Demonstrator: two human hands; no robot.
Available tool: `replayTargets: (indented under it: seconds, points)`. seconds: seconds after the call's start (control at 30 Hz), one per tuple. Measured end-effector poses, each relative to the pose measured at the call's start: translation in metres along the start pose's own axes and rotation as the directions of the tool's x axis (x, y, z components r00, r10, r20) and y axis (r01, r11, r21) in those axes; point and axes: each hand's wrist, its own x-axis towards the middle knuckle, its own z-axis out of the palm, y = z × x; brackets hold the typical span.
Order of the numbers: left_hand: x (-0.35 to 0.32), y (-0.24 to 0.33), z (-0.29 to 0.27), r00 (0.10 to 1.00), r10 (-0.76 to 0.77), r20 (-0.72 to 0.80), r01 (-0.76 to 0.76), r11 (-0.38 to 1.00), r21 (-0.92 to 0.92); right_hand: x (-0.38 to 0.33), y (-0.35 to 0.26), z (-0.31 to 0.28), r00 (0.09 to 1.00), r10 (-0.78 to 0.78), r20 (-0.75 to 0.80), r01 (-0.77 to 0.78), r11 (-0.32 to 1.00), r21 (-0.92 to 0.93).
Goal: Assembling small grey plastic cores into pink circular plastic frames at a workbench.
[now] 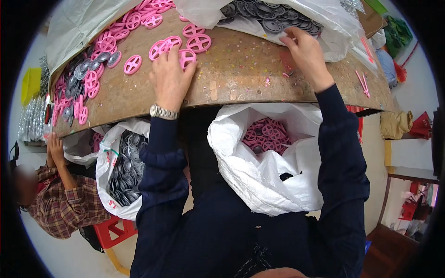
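Note:
My left hand (171, 78), with a metal watch on its wrist, lies over a few pink spoked rings (158, 50) on the brown table. Its fingertips touch them, and the thumb is apart beside another pink ring (187, 57). My right hand (306, 53) reaches to the edge of a white sack (333, 39) full of grey round discs (273, 25). Its thumb and forefinger are apart near the closest discs, and I see nothing held. Its other fingers are partly hidden.
A white sack (241, 185) with pink rings hangs open below the table edge. To its left is a sack (104, 167) of grey discs. Mixed pink and grey pieces (85, 74) pile at the table's left. A person in a checked shirt (69, 204) sits at the left.

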Motion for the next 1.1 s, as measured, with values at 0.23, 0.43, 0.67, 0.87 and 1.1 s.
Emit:
replayTargets:
  seconds: [0.23,0.43,0.67,0.87,1.1]
  points:
    - [-0.026,0.034,-0.006,0.993,0.111,-0.037,-0.117,0.915,-0.386,0.051,0.025,0.048,0.998,0.055,-0.038,-0.065,0.927,-0.369]
    - [-0.029,0.038,-0.005,0.982,0.168,-0.085,-0.188,0.890,-0.415,0.061,0.032,0.057,0.994,0.094,-0.050,-0.105,0.935,-0.339]
    - [-0.030,0.040,-0.006,0.975,0.197,-0.104,-0.222,0.819,-0.529,0.061,0.034,0.047,0.991,0.136,0.006,-0.130,0.954,-0.271]
    - [-0.029,0.043,-0.006,0.975,0.206,-0.081,-0.218,0.822,-0.527,0.061,0.042,0.042,0.959,0.244,0.147,-0.218,0.960,-0.174]
    - [-0.031,0.043,-0.004,0.977,0.204,-0.061,-0.207,0.841,-0.500,0.060,0.023,0.056,0.986,0.159,-0.040,-0.163,0.929,-0.333]
